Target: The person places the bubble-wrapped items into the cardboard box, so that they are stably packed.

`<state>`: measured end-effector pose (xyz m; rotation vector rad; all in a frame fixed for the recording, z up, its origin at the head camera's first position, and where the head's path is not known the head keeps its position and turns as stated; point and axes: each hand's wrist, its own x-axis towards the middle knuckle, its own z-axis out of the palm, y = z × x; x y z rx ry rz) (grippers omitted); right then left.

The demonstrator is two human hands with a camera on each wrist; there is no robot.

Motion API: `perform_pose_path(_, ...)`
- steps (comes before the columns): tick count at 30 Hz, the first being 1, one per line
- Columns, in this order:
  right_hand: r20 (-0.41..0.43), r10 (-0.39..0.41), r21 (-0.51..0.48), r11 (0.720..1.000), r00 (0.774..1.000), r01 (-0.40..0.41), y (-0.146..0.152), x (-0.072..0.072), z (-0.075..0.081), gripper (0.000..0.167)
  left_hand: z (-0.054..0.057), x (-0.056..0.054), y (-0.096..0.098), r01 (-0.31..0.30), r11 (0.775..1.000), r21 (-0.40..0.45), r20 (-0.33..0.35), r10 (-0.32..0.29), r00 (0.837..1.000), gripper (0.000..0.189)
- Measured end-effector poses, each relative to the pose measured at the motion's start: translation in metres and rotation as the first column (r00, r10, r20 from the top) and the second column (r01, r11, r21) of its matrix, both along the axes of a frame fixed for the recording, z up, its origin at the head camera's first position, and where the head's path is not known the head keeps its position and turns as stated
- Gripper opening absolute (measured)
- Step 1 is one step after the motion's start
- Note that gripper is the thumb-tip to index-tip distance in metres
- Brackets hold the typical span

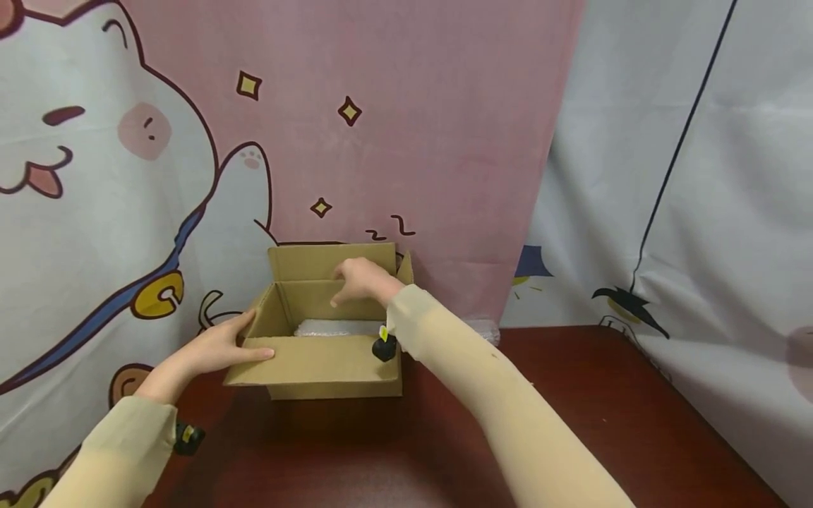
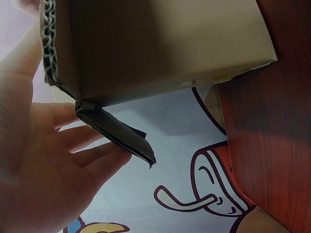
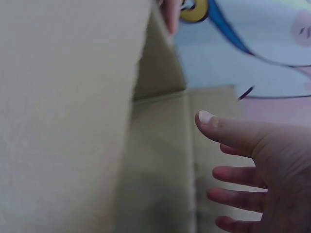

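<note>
An open cardboard box (image 1: 336, 391) stands on the table with its flaps spread. My left hand (image 1: 216, 346) holds the box's left front corner, the thumb lying on the front flap (image 1: 317, 360). In the left wrist view, the fingers of that hand (image 2: 53, 160) lie against a folded side flap (image 2: 116, 131). Inside the box is something in clear bubble wrap (image 1: 339, 327); its contents cannot be made out. Above the box opening hovers my right hand (image 1: 362, 279), holding nothing. The right wrist view shows its fingers (image 3: 240, 199) spread and apart from the cardboard.
Another clear bubble-wrapped piece (image 1: 485, 330) lies at the table's back edge, partly hidden by the right sleeve. The reddish-brown table (image 1: 591, 409) meets a printed cloth backdrop (image 1: 444, 141) behind the box. A second cloth (image 1: 730, 212) hangs along the right side.
</note>
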<state>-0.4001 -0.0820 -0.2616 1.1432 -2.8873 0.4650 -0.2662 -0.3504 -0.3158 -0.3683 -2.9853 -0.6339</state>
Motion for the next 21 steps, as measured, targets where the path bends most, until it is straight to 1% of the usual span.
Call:
perform_pose_path(5,0.012,0.098,-0.057,0.994,0.995,-0.097,0.016,0.014,0.021,0.058,0.0,0.0,0.0,-0.001,1.0,0.0,-0.001,0.001,1.0,0.107)
perform_pose_path(8,0.001,0.129,-0.101,0.987,0.992,-0.129,0.033,0.018,0.033,0.057,-0.001,0.0,0.0,-0.005,1.0,0.001,0.002,0.005,1.0,0.107)
perform_pose_path(10,-0.003,0.132,-0.141,0.981,0.991,-0.131,0.048,0.021,0.041,0.056,-0.001,0.0,0.0,-0.006,1.0,0.003,0.008,0.006,1.0,0.107)
perform_pose_path(13,0.017,0.122,-0.214,0.97,0.992,-0.115,0.074,0.027,0.053,0.054,-0.001,0.0,0.002,-0.002,1.0,0.005,0.013,0.002,1.0,0.107)
perform_pose_path(16,0.018,0.106,-0.255,0.962,0.994,-0.098,0.1,0.033,0.065,0.052,0.0,0.0,0.003,0.003,1.0,0.005,0.011,-0.003,1.0,0.107)
perform_pose_path(18,0.02,0.093,-0.27,0.959,0.995,-0.084,0.116,0.035,0.069,0.052,0.001,0.0,0.003,0.006,1.0,0.003,0.01,-0.006,1.0,0.106)
perform_pose_path(21,0.03,0.074,-0.285,0.957,0.997,-0.062,0.141,0.036,0.071,0.052,0.001,0.001,0.002,0.01,1.0,-0.001,0.01,-0.01,1.0,0.105)
